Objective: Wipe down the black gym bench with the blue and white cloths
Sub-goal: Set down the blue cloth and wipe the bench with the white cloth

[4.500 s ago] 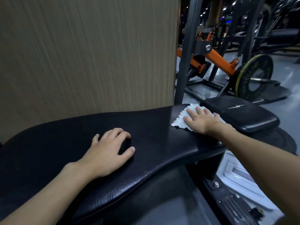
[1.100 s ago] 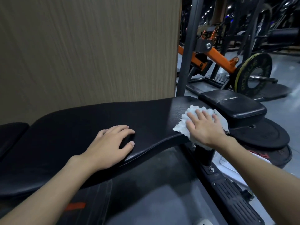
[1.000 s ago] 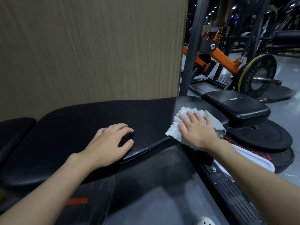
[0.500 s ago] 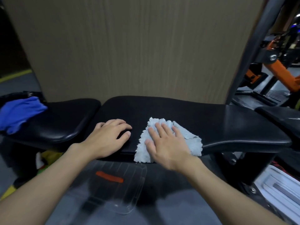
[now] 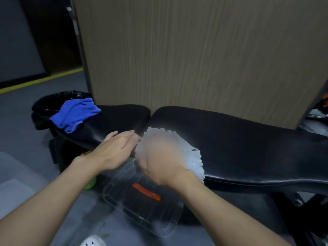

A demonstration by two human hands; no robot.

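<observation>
Black gym bench [image 5: 248,150] runs across frame in front of a wood-grain panel [image 5: 195,55]. Right hand [image 5: 159,157], blurred, presses flat on the white cloth [image 5: 193,160] near the pad gap. Left hand [image 5: 115,150] lies open on the seat pad, holding nothing. Blue cloth [image 5: 74,113] sits on the far left end.

cloth [image 5: 193,160] on bench [image 5: 248,148] under right hand [image 5: 159,158], left hand [image 5: 113,150] beside it, second cloth [image 5: 74,112] far left
</observation>
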